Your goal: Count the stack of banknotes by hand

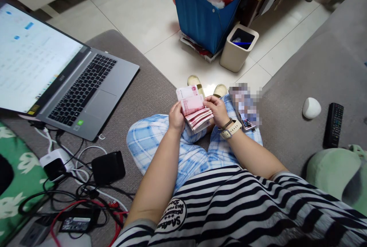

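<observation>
A thick stack of pink banknotes (197,116) is held over my lap, its notes fanned at the near edge. My left hand (176,117) is closed around the stack's left side, the thumb on top. At the right, my right hand (217,110) pinches the upper edge of a note, and the stack's edges lie just below its fingers. One note at the top stands up beyond the rest. A phone (243,109), its screen partly blurred out, rests on my right knee beside the right wrist, which wears a watch (231,129).
An open laptop (99,101) sits on the grey couch at left, with tangled cables and adapters (77,223) below it. Rightward lie a white rounded object (311,108), a remote control (333,124) and a green neck pillow (329,170). A blue bin (197,21) and small beige bin (233,54) stand ahead.
</observation>
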Demonstrator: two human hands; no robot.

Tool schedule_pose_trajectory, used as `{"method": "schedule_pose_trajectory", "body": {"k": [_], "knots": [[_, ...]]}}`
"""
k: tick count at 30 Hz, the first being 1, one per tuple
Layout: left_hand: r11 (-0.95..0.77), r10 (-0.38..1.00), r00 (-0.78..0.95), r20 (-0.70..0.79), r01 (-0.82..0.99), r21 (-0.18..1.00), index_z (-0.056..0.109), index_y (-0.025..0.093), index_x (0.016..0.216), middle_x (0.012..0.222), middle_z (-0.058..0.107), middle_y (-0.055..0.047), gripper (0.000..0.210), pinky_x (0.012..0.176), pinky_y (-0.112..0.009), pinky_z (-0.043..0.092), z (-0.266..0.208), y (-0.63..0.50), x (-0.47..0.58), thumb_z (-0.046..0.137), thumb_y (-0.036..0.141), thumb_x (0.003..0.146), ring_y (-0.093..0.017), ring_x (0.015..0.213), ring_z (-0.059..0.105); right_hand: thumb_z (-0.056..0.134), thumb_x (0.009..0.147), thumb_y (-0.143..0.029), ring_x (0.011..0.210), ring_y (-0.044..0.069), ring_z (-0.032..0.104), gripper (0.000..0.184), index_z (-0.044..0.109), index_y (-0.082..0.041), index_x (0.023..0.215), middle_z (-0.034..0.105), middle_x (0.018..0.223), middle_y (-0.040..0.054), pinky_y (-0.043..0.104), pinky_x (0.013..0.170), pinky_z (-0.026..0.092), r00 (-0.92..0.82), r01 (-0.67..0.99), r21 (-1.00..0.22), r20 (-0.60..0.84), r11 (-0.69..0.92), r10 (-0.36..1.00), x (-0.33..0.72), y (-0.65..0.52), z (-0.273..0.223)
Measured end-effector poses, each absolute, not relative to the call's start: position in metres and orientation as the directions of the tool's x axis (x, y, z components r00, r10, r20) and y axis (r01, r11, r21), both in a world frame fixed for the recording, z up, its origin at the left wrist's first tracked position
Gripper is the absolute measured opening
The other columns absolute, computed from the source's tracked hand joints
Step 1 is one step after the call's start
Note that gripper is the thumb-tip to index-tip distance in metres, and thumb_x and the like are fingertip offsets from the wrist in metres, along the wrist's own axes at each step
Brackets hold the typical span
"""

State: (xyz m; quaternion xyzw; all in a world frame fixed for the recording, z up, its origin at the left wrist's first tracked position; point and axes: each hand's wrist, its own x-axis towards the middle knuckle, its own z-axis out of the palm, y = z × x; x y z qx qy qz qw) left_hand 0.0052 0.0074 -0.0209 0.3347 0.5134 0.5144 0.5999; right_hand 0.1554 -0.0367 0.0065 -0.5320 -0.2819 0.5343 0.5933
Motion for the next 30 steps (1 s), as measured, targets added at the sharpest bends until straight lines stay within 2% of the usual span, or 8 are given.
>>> {"method": "schedule_pose_trajectory", "body": {"k": [4,8,14,21,27,30], "knots": [[0.277,0.951,-0.034,-0.308,-0.348,0.895,0.073,0.020,0.077,0.089,0.076,-0.004,0.020,0.093,-0.037,0.055,-0.0209,0.0075,0.0081,0.073,0.039,0.072,-0.023,0.094,0.071,0.078,0.066,-0.054,0.061,0.013,0.047,0.038,0.060,-0.021,0.071,0.055,0.063,-0.0035,0.027,0.061,0.040,0.269,-0.304,-0.944,-0.212,-0.126,0.939,0.1551,-0.0372,0.0066],[0.282,0.947,-0.023,-0.319,-0.415,0.865,0.073,0.019,0.077,0.085,0.077,-0.005,0.024,0.092,-0.039,0.056,-0.0171,0.0070,0.0116,0.076,0.042,0.070,-0.024,0.092,0.072,0.072,0.073,-0.061,0.055,0.013,0.047,0.042,0.061,-0.021,0.071,0.055,0.056,-0.0022,0.027,0.058,0.039,0.212,-0.322,-0.935,-0.221,-0.145,0.952,0.1550,-0.0389,0.0070],[0.285,0.948,-0.009,-0.318,-0.422,0.861,0.073,0.019,0.077,0.084,0.077,-0.004,0.025,0.090,-0.037,0.056,-0.0179,0.0065,0.0105,0.078,0.042,0.068,-0.021,0.084,0.073,0.081,0.066,-0.054,0.055,0.012,0.050,0.039,0.061,-0.020,0.071,0.059,0.057,-0.0027,0.027,0.059,0.043,0.202,-0.356,-0.925,-0.213,-0.131,0.956,0.1542,-0.0387,0.0079],[0.290,0.952,0.045,-0.303,-0.446,0.846,0.075,0.017,0.085,0.093,0.078,-0.007,0.030,0.093,-0.039,0.056,-0.0217,0.0058,0.0090,0.080,0.043,0.070,-0.023,0.091,0.074,0.090,0.054,-0.045,0.064,0.012,0.052,0.046,0.061,-0.020,0.081,0.060,0.069,-0.0040,0.027,0.064,0.047,0.252,-0.403,-0.905,-0.257,-0.140,0.933,0.1535,-0.0372,0.0048],[0.318,0.948,0.108,-0.299,-0.378,0.870,0.076,0.017,0.087,0.091,0.079,-0.006,0.037,0.087,-0.036,0.057,-0.0160,0.0021,0.0079,0.082,0.048,0.068,-0.022,0.084,0.074,0.087,0.061,-0.048,0.071,0.014,0.056,0.044,0.064,-0.020,0.087,0.063,0.081,-0.0014,0.029,0.069,0.048,0.263,-0.335,-0.933,-0.225,-0.130,0.938,0.1551,-0.0376,0.0022],[0.334,0.942,0.150,-0.300,-0.345,0.877,0.075,0.017,0.086,0.091,0.079,-0.006,0.037,0.086,-0.035,0.057,-0.0131,0.0004,0.0071,0.082,0.049,0.068,-0.021,0.083,0.073,0.087,0.061,-0.049,0.075,0.016,0.059,0.046,0.063,-0.021,0.089,0.065,0.083,-0.0004,0.030,0.070,0.050,0.270,-0.344,-0.932,-0.212,-0.111,0.939,0.1556,-0.0369,0.0009]]}}
